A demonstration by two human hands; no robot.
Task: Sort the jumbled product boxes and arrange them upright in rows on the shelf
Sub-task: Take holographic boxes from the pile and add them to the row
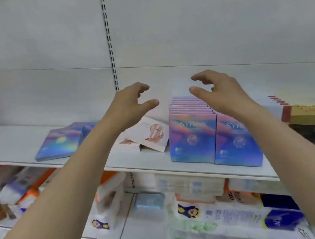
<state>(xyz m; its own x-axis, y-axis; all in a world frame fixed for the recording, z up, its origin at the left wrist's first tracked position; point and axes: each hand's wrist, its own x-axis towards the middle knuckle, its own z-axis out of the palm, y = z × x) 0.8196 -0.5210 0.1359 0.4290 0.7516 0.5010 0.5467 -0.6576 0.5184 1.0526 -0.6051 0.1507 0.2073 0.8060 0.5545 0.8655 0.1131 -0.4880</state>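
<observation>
Hands hover above the shelf (pixel 138 161), holding nothing: left hand (pixel 129 103) and right hand (pixel 216 90) half open, fingers loosely curved. Upright boxes (pixel 192 135) stand in rows right; flat boxes (pixel 60 141) lie left; white boxes (pixel 147 136) between.

The setting is a retail shop aisle. A white metal display shelf (pixel 138 161) runs left to right, backed by white panels and a slotted upright rail (pixel 110 45) for adjustable brackets. Identical iridescent product boxes (pixel 193 136) stand in rows facing outward on the shelf. The lower shelf holds packaged tissue goods (pixel 234 215) stacked in quantity.
</observation>
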